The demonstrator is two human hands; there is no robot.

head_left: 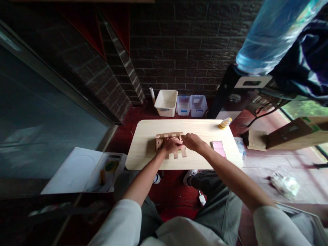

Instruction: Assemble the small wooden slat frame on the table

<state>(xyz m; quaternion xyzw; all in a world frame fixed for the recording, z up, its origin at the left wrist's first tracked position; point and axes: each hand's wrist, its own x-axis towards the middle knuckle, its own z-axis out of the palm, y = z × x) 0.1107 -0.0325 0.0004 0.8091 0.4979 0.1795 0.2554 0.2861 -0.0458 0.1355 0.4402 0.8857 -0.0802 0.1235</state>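
Note:
A small brown slatted frame [162, 137], of wood or cardboard, lies on the pale table, with strips sticking out toward me and small holes at its left end. My left hand [172, 145] is closed on the middle of it, its fingers curled over the slats. My right hand [191, 140] is closed at the frame's right end, close beside the left fingers. Something small and dark reddish shows between the two hands, too small to name. What the right fingers grip is hidden.
On the pale table [143, 131], a phone [218, 149] and a yellow-capped bottle [225, 123] stand to the right. Beyond it are a cream basket [166, 100] and two clear bins [198, 106]. An open white box [112, 169] sits at the left.

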